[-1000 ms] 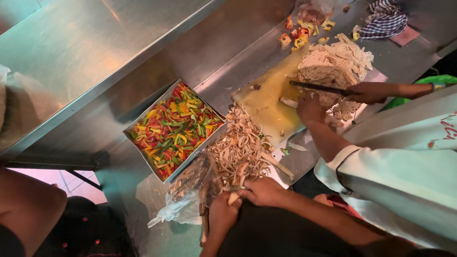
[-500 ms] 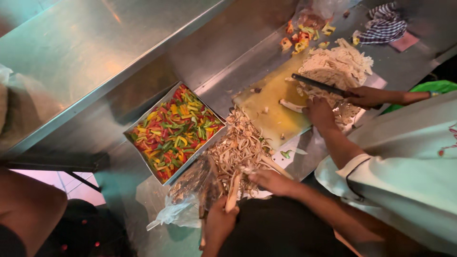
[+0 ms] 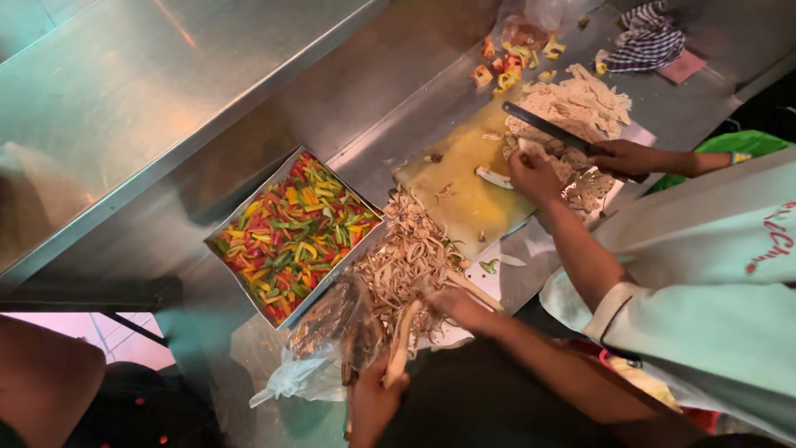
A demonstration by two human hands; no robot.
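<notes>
My left hand point(image 3: 376, 404) is at the bottom edge, closed around the lower end of a long pale stalk point(image 3: 401, 344). My right hand point(image 3: 461, 308) rests on the near side of a heap of pale shredded strips point(image 3: 405, 264), fingers curled on the stalk's upper part. The heap lies on the steel counter between a tray of pepper strips and a yellow-green cutting board point(image 3: 464, 182). A dark thin object beside my left hand is unclear.
A square metal tray point(image 3: 217, 235) holds red, yellow and green pepper strips. A co-worker's hands point(image 3: 580, 166) cut pale pieces with a dark knife point(image 3: 547, 127) on the board. A clear plastic bag point(image 3: 307, 365), pepper scraps point(image 3: 514, 62) and a checked cloth point(image 3: 647, 41) lie around.
My hands, together at the heap's near edge a second ago, have drawn apart, the left toward me along the stalk. The co-worker's knife has shifted on the board.
</notes>
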